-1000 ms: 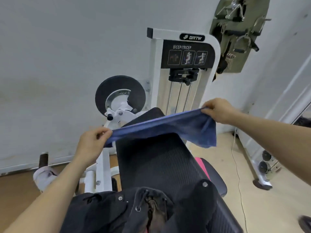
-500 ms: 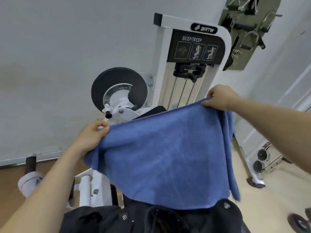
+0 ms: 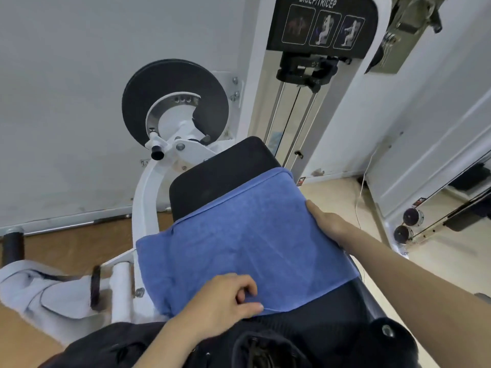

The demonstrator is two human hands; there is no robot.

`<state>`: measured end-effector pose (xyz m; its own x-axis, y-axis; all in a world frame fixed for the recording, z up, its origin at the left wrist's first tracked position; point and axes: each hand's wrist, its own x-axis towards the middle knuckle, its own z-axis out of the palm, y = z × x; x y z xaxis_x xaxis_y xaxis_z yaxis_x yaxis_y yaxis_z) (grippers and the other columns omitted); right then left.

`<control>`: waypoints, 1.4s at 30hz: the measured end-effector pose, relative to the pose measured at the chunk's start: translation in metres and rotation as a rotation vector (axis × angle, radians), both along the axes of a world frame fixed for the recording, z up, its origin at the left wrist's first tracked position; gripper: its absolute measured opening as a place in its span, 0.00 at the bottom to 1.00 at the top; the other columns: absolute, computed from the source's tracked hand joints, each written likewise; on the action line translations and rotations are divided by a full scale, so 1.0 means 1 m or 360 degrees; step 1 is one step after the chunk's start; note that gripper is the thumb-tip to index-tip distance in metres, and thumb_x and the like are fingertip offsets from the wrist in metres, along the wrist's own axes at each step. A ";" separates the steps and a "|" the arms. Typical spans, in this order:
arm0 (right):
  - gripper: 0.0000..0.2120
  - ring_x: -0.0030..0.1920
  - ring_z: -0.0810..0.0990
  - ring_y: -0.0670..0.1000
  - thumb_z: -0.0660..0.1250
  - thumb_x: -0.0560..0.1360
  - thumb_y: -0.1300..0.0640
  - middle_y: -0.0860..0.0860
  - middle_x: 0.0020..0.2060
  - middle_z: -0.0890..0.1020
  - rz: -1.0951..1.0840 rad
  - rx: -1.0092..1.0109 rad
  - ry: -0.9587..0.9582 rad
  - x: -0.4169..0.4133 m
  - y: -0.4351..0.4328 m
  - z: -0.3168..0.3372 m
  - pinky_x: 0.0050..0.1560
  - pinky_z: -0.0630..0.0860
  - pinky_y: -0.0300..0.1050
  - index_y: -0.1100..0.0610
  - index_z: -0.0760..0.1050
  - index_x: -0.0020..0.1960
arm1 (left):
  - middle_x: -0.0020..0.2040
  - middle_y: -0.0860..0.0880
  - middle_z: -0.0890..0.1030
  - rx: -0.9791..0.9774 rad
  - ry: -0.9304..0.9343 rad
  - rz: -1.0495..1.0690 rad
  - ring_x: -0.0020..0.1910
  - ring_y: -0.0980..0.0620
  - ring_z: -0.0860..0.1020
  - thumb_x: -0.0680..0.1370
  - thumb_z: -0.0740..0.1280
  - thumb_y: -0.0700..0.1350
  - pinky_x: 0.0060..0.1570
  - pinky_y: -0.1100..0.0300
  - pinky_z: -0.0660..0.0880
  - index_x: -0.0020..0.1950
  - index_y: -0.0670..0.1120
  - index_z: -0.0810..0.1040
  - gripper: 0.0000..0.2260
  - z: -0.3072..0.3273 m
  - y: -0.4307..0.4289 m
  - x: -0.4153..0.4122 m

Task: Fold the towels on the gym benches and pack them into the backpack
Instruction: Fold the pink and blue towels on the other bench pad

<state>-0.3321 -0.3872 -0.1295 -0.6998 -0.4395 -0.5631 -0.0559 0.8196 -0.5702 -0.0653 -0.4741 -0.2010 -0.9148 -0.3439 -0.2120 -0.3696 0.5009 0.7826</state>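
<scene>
The task looks to be at an early stage: one blue towel (image 3: 247, 243) lies spread flat and unfolded on the black padded surface (image 3: 220, 179) of the bicep/tricep machine (image 3: 316, 83), its left side hanging over the pad's edge, so no fold is yet made in it as far as can be seen. The left hand (image 3: 223, 301) rests at the towel's near edge, its fingers (image 3: 252, 305) pressed together and pinching the hem between thumb and forefinger. The right hand (image 3: 329, 221) lies on the towel's right edge, fingers together and curled over the side; whether they grip the cloth underneath cannot be told. The black backpack (image 3: 265, 346) sits at the near end of the surface, just beside the towel, apparently open at the top, with no towel visible inside. Count: one towel, one backpack, one padded surface, two hands. Folding and packing both appear to remain.
</scene>
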 end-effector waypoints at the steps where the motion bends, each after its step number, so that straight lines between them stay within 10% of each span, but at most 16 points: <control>1: 0.34 0.67 0.71 0.57 0.51 0.78 0.33 0.53 0.69 0.73 0.0025 -0.0035 0.0084 0.000 0.001 -0.006 0.68 0.66 0.52 0.57 0.71 0.71 | 0.35 0.55 0.77 -0.0042 0.0039 0.0099 0.33 0.59 0.74 0.76 0.68 0.55 0.43 0.55 0.75 0.44 0.55 0.76 0.05 -0.008 0.001 -0.004; 6: 0.17 0.61 0.75 0.58 0.61 0.77 0.54 0.56 0.61 0.77 0.0319 -0.0206 0.1109 0.000 -0.021 -0.006 0.58 0.72 0.49 0.55 0.73 0.65 | 0.52 0.53 0.77 -0.0364 0.0285 0.0683 0.51 0.52 0.77 0.79 0.64 0.45 0.53 0.54 0.74 0.56 0.54 0.78 0.08 -0.026 -0.053 -0.026; 9: 0.11 0.56 0.76 0.57 0.61 0.74 0.60 0.55 0.55 0.78 0.0528 -0.0219 0.1074 -0.004 -0.054 0.002 0.49 0.69 0.44 0.54 0.75 0.56 | 0.67 0.49 0.69 -0.0564 0.0115 0.0697 0.63 0.48 0.70 0.81 0.62 0.46 0.61 0.55 0.69 0.68 0.52 0.74 0.16 -0.032 -0.097 -0.038; 13: 0.21 0.65 0.70 0.60 0.59 0.76 0.55 0.54 0.65 0.71 0.0694 -0.0072 0.1080 -0.012 -0.091 0.002 0.65 0.68 0.50 0.48 0.70 0.69 | 0.72 0.50 0.65 -0.0714 0.0055 0.0671 0.67 0.46 0.65 0.82 0.58 0.48 0.62 0.51 0.70 0.73 0.58 0.68 0.18 -0.041 -0.125 -0.057; 23: 0.27 0.71 0.62 0.62 0.50 0.78 0.37 0.57 0.71 0.62 0.0568 0.0111 0.0881 -0.043 -0.126 -0.016 0.71 0.61 0.58 0.34 0.49 0.76 | 0.63 0.48 0.67 -0.0432 0.0133 0.0931 0.61 0.48 0.67 0.81 0.60 0.48 0.59 0.57 0.68 0.75 0.58 0.64 0.21 -0.043 -0.153 -0.078; 27: 0.25 0.66 0.64 0.61 0.59 0.78 0.45 0.57 0.66 0.67 0.0563 0.0074 0.1482 -0.016 -0.112 -0.013 0.62 0.66 0.59 0.45 0.60 0.74 | 0.53 0.51 0.75 -0.0284 0.0155 0.1013 0.49 0.52 0.76 0.75 0.68 0.41 0.47 0.62 0.71 0.50 0.54 0.76 0.08 -0.034 -0.123 -0.031; 29: 0.20 0.60 0.70 0.59 0.63 0.75 0.52 0.55 0.60 0.72 0.0943 -0.0059 0.1654 0.015 -0.103 -0.007 0.57 0.71 0.56 0.50 0.69 0.67 | 0.37 0.55 0.78 -0.0130 -0.0026 0.0770 0.36 0.57 0.76 0.73 0.70 0.43 0.38 0.61 0.71 0.39 0.54 0.74 0.07 -0.029 -0.094 -0.001; 35: 0.16 0.51 0.74 0.50 0.65 0.75 0.48 0.46 0.55 0.70 0.2388 0.0076 0.0517 0.131 -0.039 -0.007 0.51 0.72 0.46 0.45 0.71 0.62 | 0.34 0.64 0.78 -0.0145 -0.0550 0.0419 0.35 0.60 0.76 0.72 0.69 0.58 0.38 0.62 0.71 0.40 0.55 0.75 0.09 -0.022 -0.031 0.063; 42: 0.08 0.45 0.76 0.56 0.62 0.73 0.59 0.53 0.49 0.74 0.2669 0.0133 0.1165 0.162 -0.010 -0.035 0.37 0.68 0.51 0.51 0.76 0.50 | 0.42 0.53 0.83 -0.0229 -0.0865 0.0152 0.45 0.49 0.79 0.73 0.64 0.54 0.45 0.56 0.76 0.44 0.52 0.81 0.10 -0.025 -0.015 0.067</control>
<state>-0.1706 -0.3972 -0.1647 0.3102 -0.8444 -0.4367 -0.9421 -0.3346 -0.0224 0.0016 -0.4887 -0.2263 -0.6509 -0.4798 -0.5882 -0.7489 0.5329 0.3940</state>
